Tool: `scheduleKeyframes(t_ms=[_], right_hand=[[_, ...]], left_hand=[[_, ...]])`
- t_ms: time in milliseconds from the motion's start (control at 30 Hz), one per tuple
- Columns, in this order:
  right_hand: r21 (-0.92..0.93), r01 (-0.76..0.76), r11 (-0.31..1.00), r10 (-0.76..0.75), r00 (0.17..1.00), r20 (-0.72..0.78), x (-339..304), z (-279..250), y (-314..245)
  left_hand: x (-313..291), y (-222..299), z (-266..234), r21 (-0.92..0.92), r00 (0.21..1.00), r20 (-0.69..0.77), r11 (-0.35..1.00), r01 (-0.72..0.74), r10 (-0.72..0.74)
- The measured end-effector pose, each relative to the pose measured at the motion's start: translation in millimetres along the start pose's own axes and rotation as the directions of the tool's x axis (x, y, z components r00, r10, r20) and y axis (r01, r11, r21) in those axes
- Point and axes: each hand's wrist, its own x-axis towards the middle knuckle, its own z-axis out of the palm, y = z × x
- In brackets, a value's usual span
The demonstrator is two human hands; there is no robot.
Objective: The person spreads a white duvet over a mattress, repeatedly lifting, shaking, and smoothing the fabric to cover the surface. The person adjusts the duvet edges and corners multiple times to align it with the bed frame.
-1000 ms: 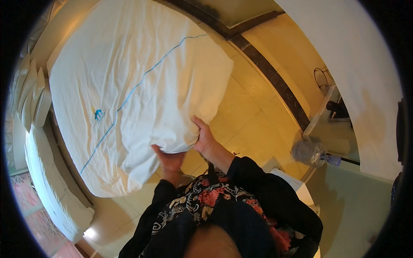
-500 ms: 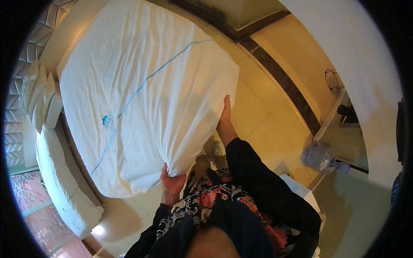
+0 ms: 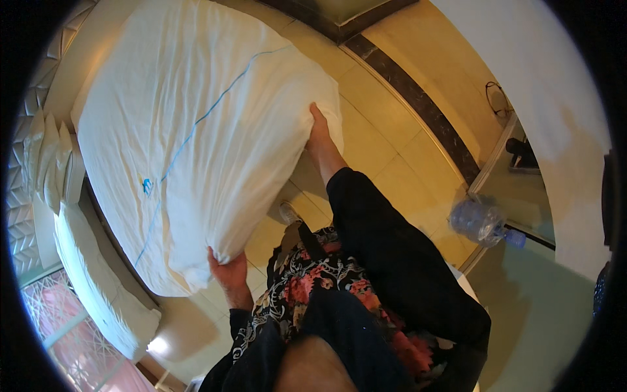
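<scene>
A large white bed sheet [image 3: 215, 144] with a thin blue line and a small blue mark spreads over the mattress, its surface creased in long folds. At the near corner, my left hand [image 3: 230, 274] grips a bunched edge of the sheet, thumb on top. Farther along the right-hand edge, my right hand [image 3: 320, 134] grasps the sheet with its thumb uppermost. The other fingers of both hands are largely hidden beneath the cloth.
Pillows [image 3: 49, 160] stand by the padded headboard at the left, near a long white cushion [image 3: 104, 287]. A clear water bottle [image 3: 480, 222] lies on the tiled floor [image 3: 375, 163] at right. A dark border [image 3: 411, 104] crosses the floor beyond the bed.
Both hands, still on the sheet, have shifted left and slightly away from me. The sheet's near edge has moved left too, uncovering more floor and my shoe.
</scene>
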Motion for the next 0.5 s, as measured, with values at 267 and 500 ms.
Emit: scheduleKeyframes(t_ms=[267,500], right_hand=[[-0.470,-0.238,0.850,0.186,0.970,-0.155,60,-19,-32],[-0.898,0.287,0.333,-0.335,0.926,0.172,86,-26,-59]], left_hand=[[55,11,26,-0.026,0.929,-0.280,0.965,-0.260,0.243],[76,22,58,-0.037,0.955,-0.207,0.974,-0.224,0.212]])
